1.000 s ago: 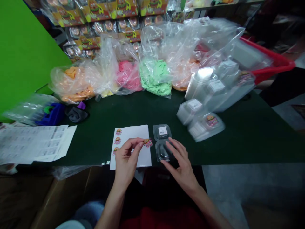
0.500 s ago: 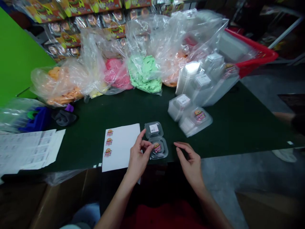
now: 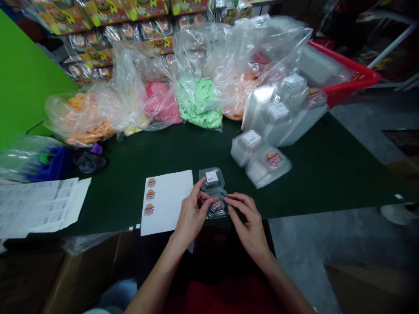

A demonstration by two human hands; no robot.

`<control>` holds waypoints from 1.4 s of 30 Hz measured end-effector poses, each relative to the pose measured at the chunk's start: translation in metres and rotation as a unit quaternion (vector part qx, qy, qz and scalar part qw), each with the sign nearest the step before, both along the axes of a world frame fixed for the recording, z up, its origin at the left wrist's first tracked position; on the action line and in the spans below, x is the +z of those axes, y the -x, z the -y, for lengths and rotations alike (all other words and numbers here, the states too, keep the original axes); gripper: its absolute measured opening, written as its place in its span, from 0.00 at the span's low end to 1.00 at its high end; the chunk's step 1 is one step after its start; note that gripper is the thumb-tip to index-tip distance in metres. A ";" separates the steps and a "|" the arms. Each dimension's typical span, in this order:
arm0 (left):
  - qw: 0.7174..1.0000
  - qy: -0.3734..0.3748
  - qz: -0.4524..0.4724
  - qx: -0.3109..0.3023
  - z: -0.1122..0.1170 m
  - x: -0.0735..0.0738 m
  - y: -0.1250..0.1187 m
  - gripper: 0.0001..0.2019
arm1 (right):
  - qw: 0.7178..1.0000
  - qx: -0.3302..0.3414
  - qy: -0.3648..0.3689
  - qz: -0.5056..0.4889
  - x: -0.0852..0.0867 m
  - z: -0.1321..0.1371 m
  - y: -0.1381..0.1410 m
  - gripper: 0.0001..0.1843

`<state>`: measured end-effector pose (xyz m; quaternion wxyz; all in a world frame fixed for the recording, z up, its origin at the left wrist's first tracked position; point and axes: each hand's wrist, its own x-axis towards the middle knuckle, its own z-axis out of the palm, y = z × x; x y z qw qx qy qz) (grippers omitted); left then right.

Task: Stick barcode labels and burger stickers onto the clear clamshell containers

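Note:
A small hinged clear plastic container (image 3: 211,211) lies unfolded near the table's front edge. One half bears a white barcode label (image 3: 211,176). Over the nearer half is a colourful burger sticker (image 3: 217,203). My left hand (image 3: 193,211) pinches the sticker's left edge between thumb and finger, with its index finger stretched towards the label. From the right, my right hand (image 3: 247,220) reaches the container's side, thumb and index finger slightly apart at its rim. To the left is a white sticker sheet (image 3: 170,203) with three burger stickers down its left side.
Stacked clear containers (image 3: 278,115) stand right of centre, before a red basket (image 3: 353,78). Bags of orange, pink and green pieces (image 3: 201,104) line the back. Printed label sheets (image 3: 39,205) and a blue tape dispenser (image 3: 54,163) lie at left. Packaged goods (image 3: 147,28) are stacked behind.
My right hand has moved left, from beside the container to its right rim. My left hand stays at the sticker, almost unmoved.

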<state>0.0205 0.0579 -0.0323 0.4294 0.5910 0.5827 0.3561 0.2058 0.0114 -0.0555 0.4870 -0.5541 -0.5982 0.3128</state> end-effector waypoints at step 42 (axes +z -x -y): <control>0.961 -0.160 -0.222 0.041 0.046 -0.032 0.015 0.16 | 0.972 -0.080 -0.104 0.193 0.091 -0.016 -0.039 0.37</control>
